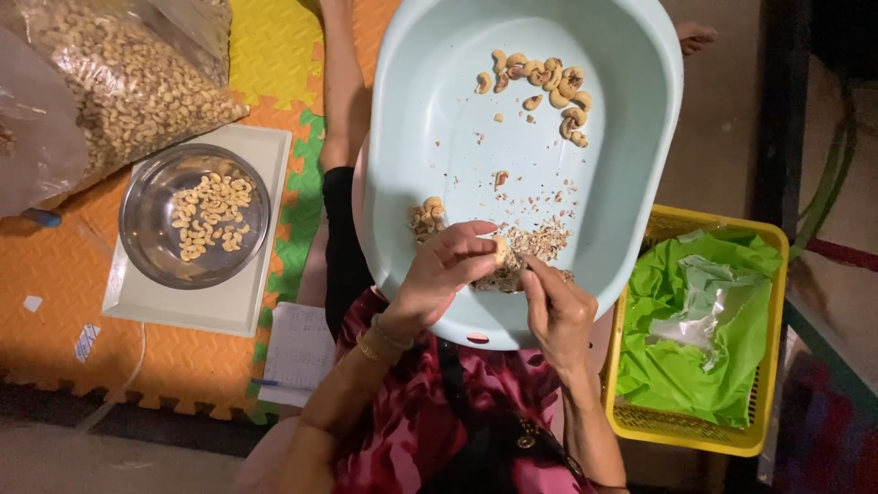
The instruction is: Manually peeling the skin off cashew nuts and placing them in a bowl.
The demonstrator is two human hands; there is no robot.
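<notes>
Cashew kernel [499, 249], pale and curved, sits pinched in left hand [445, 270] fingertips at centre frame, over the pale blue oval plastic basin [430, 137] so skin flakes [540, 242] fall inside. Right hand [555, 311] fingers press together against it, picking. Peeled nuts [549, 87] kept apart, upper basin. Steel bowl of kernels [195, 216] on white scale, left.

The basin [430, 119] at upper centre is smooth pale-blue plastic with a soft sheen. At left, the bowl [146, 215] is polished metal, glossy and reflective, on a matt white plastic scale [229, 306]. The bag [55, 110] at upper left is clear, crinkled plastic film. The floor mat [55, 274] is matt foam with a ribbed texture. At lower right, the yellow basket [686, 430] is perforated plastic, lined with shiny green plastic sheet [677, 366].
</notes>
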